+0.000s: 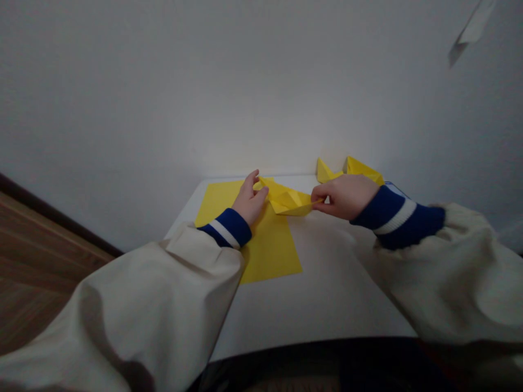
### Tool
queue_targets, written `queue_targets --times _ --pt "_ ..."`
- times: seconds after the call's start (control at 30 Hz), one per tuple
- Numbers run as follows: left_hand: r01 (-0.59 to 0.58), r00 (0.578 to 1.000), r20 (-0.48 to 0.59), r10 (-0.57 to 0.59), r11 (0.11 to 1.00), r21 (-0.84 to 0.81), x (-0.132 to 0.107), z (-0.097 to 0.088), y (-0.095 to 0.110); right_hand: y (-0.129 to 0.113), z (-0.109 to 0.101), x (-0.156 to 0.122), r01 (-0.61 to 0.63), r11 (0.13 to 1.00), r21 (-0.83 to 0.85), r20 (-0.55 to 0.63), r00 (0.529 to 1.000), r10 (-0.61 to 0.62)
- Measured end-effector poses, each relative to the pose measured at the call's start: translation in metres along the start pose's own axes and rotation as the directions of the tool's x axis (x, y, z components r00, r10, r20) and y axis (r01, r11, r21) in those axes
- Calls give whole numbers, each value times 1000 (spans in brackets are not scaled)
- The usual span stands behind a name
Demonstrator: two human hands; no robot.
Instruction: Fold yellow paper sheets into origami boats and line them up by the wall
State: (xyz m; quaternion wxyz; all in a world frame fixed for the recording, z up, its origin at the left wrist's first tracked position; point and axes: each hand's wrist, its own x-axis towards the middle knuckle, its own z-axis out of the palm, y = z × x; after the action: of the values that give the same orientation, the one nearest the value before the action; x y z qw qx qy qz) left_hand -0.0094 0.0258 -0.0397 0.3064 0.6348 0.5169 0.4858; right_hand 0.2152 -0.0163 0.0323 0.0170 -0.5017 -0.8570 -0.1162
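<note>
A partly folded piece of yellow paper (288, 200) is held just above the white table (327, 283), stretched between both hands. My left hand (250, 199) pinches its left end with thumb and fingers. My right hand (345, 196) is closed in a pinch on its right tip. Under my left wrist lies a flat stack of yellow paper sheets (272, 247). Both arms wear cream sleeves with blue, white-striped cuffs.
Behind my right hand, against the white wall, sit folded yellow paper shapes (352, 167). A blue-edged object (395, 188) peeks out beside my right cuff. Wooden floor (36, 261) lies to the left, below the table. A pale strip (472, 30) hangs at the top right.
</note>
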Motion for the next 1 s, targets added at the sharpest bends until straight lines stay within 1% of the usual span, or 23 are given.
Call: queue_targets --times 0.03,0.1,0.2,0.27,0.33,0.4,0.47,0.6,0.73,0.83,0.9,1.0 --pt "1 1000 -30 0 1000 14 0 -2 -2 3 0 0 -19 1000 2 -7 1000 19" --pt "-21 998 -54 22 999 26 -1 -7 -6 8 2 1 -45 999 18 -3 999 45" --pt "-93 996 7 93 995 30 -5 -13 -8 14 5 3 -33 997 69 18 999 32" --pt "-101 994 48 99 993 57 -8 -15 -7 16 8 4 -33 995 93 19 999 31" --pt "-105 994 37 102 990 89 -11 -16 -5 18 10 4 -28 993 113 2 1000 28" --pt "-138 990 7 138 985 101 -12 -17 -1 19 11 5 -14 990 139 -19 1000 16" --pt "-166 986 4 166 981 104 -13 -18 1 19 10 4 6 985 174 -16 1000 -3" --pt "-161 987 11 161 978 129 -13 -20 -1 20 9 3 -5 971 237 20 1000 0" --pt "-170 985 31 167 972 162 -15 -23 -3 19 10 4 -3 945 327 3 1000 2" --pt "-174 985 47 169 974 147 -18 -27 1 14 10 4 -52 918 392 24 999 46" --pt "-189 982 48 184 972 139 -20 -28 3 11 8 4 -83 918 388 41 996 73" --pt "-207 978 40 203 965 162 -20 -28 5 8 4 3 -117 947 300 -12 992 126"
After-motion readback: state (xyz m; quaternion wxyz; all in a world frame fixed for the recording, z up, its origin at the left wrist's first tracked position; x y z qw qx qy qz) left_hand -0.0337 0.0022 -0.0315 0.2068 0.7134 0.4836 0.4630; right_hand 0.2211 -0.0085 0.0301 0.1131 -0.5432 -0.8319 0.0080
